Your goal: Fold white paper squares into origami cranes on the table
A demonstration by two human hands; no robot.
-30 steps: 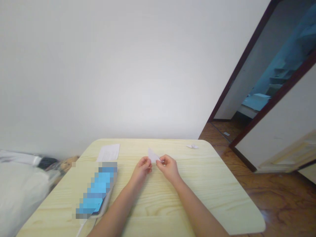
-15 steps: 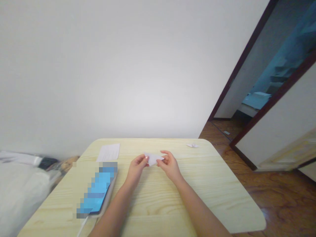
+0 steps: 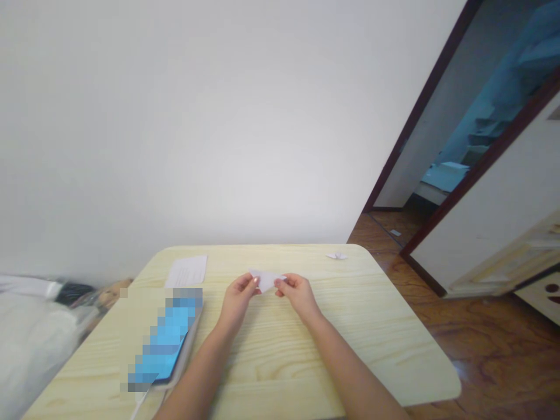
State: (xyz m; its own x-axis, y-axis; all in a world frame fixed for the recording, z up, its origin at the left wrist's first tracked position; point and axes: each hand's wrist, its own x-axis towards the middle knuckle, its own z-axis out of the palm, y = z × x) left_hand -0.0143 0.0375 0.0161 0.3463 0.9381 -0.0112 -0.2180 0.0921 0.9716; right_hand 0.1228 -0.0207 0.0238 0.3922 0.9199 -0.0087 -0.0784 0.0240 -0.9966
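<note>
1. Here we go, 2 bare hands working at the middle of the table! The left hand (image 3: 237, 301) and the right hand (image 3: 298, 294) are close together, with their fingertips almost meeting.
2. Between them sits the star of the moment: a folded white paper triangle (image 3: 265, 280), held over the far half of the pale wooden table (image 3: 376, 350), its point aimed left.
3. Look at that grip: both hands are closed in a pinch! The left hand has the triangle's left end between thumb and fingers, and the right hand pinches its right end the same way.
4. Just beyond the hands, toward the far edge, lies a flat sheet of paper (image 3: 186, 272), with fine print too small to read.
5. Over at the far right of the table sits a small folded paper figure (image 3: 336, 255), well apart from both hands.
6. On the near left, a phone (image 3: 164, 341), pixelated and blurred, lies beside the left forearm, with a white cable (image 3: 140, 406) running off the table edge.
7. Around the table: soft white bedding (image 3: 30, 344) to the left, a reddish-brown wood floor (image 3: 437, 350) to the right, and an open doorway (image 3: 441, 175) beyond it!
</note>
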